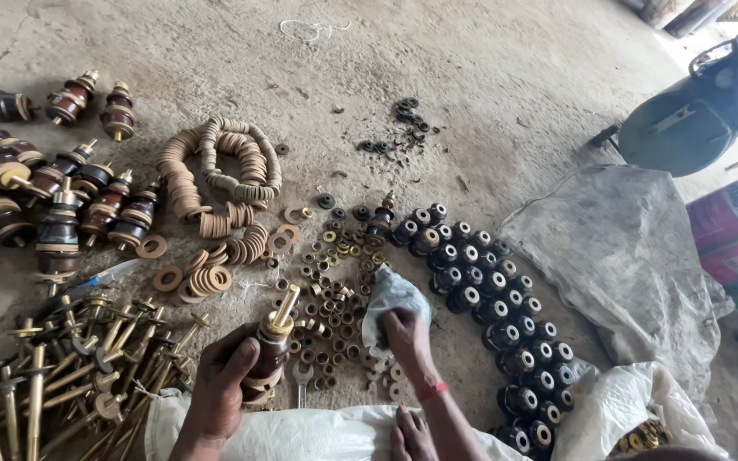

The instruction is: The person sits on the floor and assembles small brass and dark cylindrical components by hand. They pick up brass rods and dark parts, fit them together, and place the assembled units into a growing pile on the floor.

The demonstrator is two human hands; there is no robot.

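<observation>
My left hand (220,388) grips a brown ribbed insulator assembly (268,354) with a brass threaded rod sticking up from it, held upright above the floor. My right hand (406,335) reaches into a spread of small brass nuts and washers (335,294), beside a crumpled grey plastic bag (392,293). A red band circles my right wrist. A spanner (301,382) lies on the floor between my hands.
Brass rods (61,376) are piled at the lower left, assembled insulators (53,192) at the far left, tan washers strung and stacked (224,175) in the middle. Rows of black insulator caps (497,307) run to the right, beside grey sacking (625,248). A white sack (301,431) covers my lap.
</observation>
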